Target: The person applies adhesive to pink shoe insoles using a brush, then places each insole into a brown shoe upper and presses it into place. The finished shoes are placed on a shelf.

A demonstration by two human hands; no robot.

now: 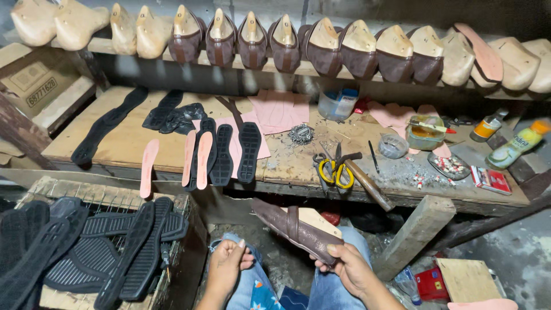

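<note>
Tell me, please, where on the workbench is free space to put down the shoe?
Bare wood lies between the long black sole and the pink insoles. A smaller bare patch sits between the nail pile and the yellow scissors. The right end, around the glue tub and bottles, is crowded.

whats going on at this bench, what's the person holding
A seated person's right hand grips a wooden shoe last wrapped in a brown upper, held over the lap. The left hand is loosely curled beside it and looks empty. On the workbench ahead lie black soles, pink insoles and yellow-handled scissors, with more lasts on the shelf above.
</note>
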